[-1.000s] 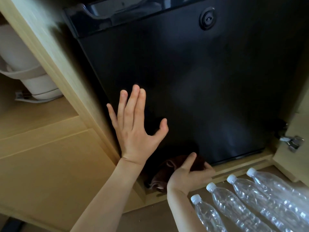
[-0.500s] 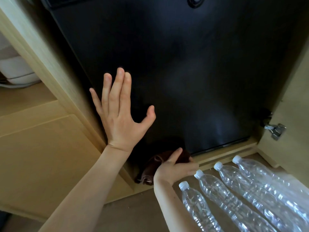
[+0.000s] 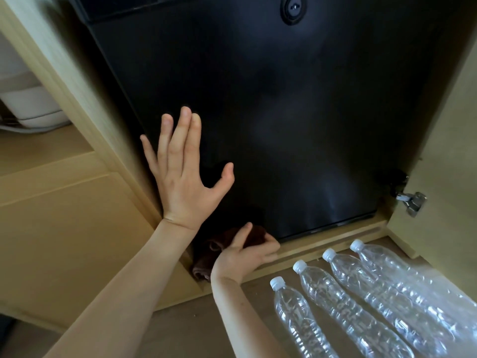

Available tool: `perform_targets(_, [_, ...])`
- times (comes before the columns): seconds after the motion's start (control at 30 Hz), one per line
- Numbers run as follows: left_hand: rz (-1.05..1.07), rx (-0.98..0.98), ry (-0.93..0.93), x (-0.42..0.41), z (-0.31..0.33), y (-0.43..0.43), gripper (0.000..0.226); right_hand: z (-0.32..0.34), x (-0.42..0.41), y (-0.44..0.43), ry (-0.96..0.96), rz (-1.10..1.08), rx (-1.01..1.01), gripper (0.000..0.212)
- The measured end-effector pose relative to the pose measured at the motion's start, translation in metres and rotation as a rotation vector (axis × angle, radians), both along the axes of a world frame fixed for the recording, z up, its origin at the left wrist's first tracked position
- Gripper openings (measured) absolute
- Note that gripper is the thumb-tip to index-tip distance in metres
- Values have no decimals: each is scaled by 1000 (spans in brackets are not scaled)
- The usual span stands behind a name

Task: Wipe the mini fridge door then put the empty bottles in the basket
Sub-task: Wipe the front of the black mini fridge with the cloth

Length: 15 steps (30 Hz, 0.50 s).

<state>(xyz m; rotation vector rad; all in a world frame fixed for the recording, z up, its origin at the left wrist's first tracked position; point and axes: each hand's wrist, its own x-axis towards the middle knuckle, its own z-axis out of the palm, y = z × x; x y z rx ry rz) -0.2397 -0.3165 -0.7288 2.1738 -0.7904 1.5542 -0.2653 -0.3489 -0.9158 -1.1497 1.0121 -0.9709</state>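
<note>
The black mini fridge door [image 3: 296, 130] fills the wooden cabinet opening. My left hand [image 3: 183, 174] lies flat against the door's lower left part, fingers straight and spread. My right hand [image 3: 245, 254] presses a dark brown cloth [image 3: 216, 251] against the door's bottom left corner, its fingers lying over the bunched cloth. Several empty clear plastic bottles with white caps [image 3: 366, 303] lie side by side on the floor at the lower right, caps toward the cabinet. No basket is in view.
A round lock [image 3: 293, 9] sits near the door's top. The open cabinet door with a metal hinge [image 3: 410, 202] stands at the right. A white appliance [image 3: 23, 99] rests on the wooden shelf at the left. Brown floor [image 3: 180, 329] lies below.
The view has shifted slightly between frames. Both hands keep about the same places on the door, my right hand still pressing the cloth at the bottom corner.
</note>
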Motion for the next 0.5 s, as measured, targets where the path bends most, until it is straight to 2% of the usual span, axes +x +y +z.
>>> perform_targets(0.1, [15, 18, 11, -2, 1, 2, 79, 49, -9, -9, -80, 15, -121, 47])
perform_targets(0.2, [37, 47, 16, -3, 1, 2, 81, 110, -18, -27, -305, -85, -209, 29])
perform_targets(0.3, [65, 48, 40, -6, 1, 2, 82, 117, -20, -38, -339, -115, -280, 31])
perform_targets(0.43, [94, 84, 35, -9, 6, 3, 83, 84, -32, -48, -204, -175, -42, 45])
perform_targets(0.5, [123, 125, 16, -10, 9, 5, 83, 83, -39, -58, -196, -137, 2, 35])
